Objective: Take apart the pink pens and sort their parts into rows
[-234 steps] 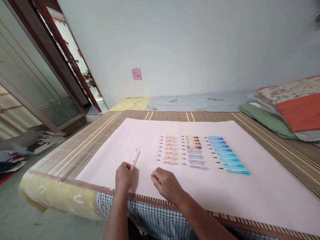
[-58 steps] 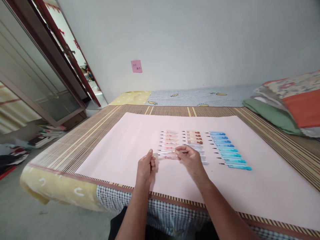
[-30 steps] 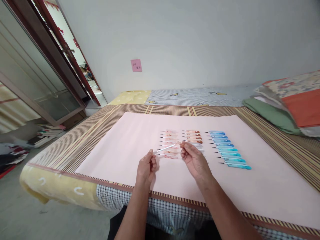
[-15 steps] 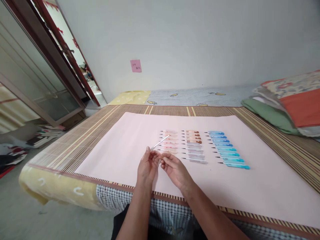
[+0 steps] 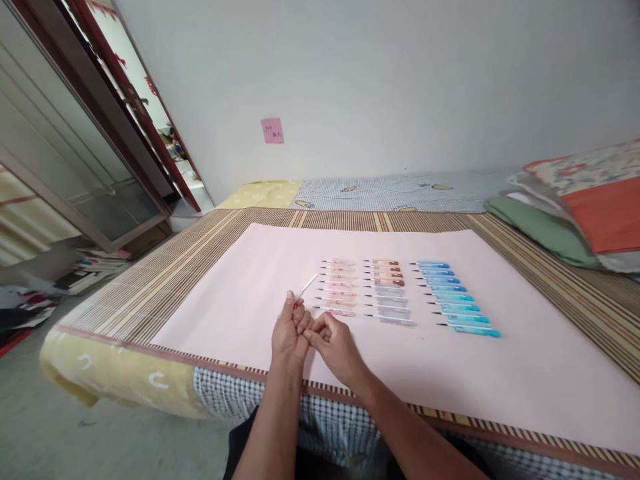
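My left hand [image 5: 290,331] is closed on a thin white pen refill [image 5: 306,286], which sticks up and to the right past the thumb. Its lower end is hidden in the fingers. My right hand [image 5: 333,347] meets the left fingers with thumb and index pinched together; whatever they pinch is too small to make out. Just beyond the hands lies a column of clear pinkish pens [image 5: 341,285] with thin dark-tipped refills. Beside it are brown-ended pens [image 5: 390,272] and greyish clear pens [image 5: 395,313]. Blue and turquoise pens [image 5: 457,300] form a slanted column farther right.
A large pale pink sheet [image 5: 215,300] lies under the pens on a striped mat [image 5: 190,267]. Folded cloths and a cushion [image 5: 600,213] are piled at the right. A pink note [image 5: 273,131] is stuck on the wall behind. The bed's edge is close in front of me.
The refill has slid lower and to the left, with less of it showing. My right hand has moved slightly down and left, uncovering the nearest pinkish pen.
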Motion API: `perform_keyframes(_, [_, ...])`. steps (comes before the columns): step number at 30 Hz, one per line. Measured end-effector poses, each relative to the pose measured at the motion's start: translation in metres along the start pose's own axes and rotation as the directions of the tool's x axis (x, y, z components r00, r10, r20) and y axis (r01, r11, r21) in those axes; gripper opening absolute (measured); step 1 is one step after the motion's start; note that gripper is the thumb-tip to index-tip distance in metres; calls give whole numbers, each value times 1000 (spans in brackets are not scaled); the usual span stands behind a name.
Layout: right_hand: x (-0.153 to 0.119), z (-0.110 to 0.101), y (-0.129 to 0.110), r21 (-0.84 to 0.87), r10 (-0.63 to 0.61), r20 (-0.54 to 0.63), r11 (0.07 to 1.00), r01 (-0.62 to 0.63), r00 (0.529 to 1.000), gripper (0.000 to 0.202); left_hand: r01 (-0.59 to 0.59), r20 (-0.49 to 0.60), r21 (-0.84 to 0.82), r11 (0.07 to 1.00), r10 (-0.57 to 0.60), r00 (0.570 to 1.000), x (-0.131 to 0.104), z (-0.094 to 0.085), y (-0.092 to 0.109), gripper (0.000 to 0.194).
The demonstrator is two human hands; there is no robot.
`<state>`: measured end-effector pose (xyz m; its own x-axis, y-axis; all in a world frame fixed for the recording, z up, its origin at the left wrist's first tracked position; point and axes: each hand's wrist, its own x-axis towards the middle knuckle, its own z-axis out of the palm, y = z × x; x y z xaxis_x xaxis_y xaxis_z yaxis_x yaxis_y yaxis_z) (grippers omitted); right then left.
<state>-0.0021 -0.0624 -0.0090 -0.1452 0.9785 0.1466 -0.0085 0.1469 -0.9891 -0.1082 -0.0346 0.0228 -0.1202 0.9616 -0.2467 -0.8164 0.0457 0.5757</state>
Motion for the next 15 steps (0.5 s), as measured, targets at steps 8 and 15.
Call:
perform_keyframes(8, [16,-41,-21,2,-119,-214,993,122,970,36,185,151,128,974,-203,967,1,-2,-7,39])
perform_keyframes(15, [20,-64,-29,110,-84,-304,986,122,949,33,236,194,283,930,-296,935,1,1,-19,48])
